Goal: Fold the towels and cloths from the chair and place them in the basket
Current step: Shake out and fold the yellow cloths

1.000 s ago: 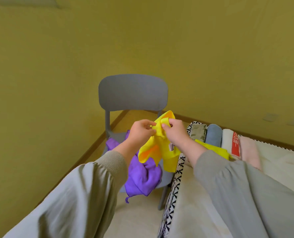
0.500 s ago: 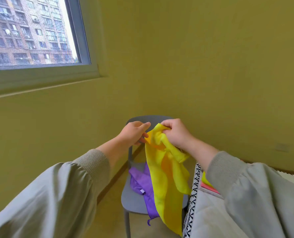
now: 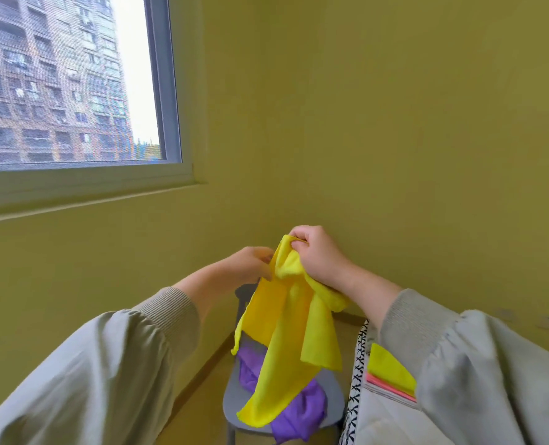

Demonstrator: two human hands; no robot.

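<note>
A yellow cloth (image 3: 283,342) hangs in the air over the grey chair (image 3: 331,399). My right hand (image 3: 321,255) grips its bunched top edge. My left hand (image 3: 250,264) pinches the cloth's left edge just beside it. Under the hanging cloth a crumpled purple cloth (image 3: 299,412) lies on the chair seat. The basket (image 3: 356,380), white with a black patterned rim, stands right of the chair. Folded yellow (image 3: 392,370) and pink cloths show inside it; my right sleeve hides the rest.
Olive-yellow walls meet in a corner behind the chair. A window (image 3: 74,91) with a grey frame and sill sits high on the left wall. A wooden skirting board runs along the floor beside the chair.
Both hands have lifted the yellow cloth higher and it has unfurled to hang long. The view has tilted up, so the window shows and most of the basket has dropped out of sight.
</note>
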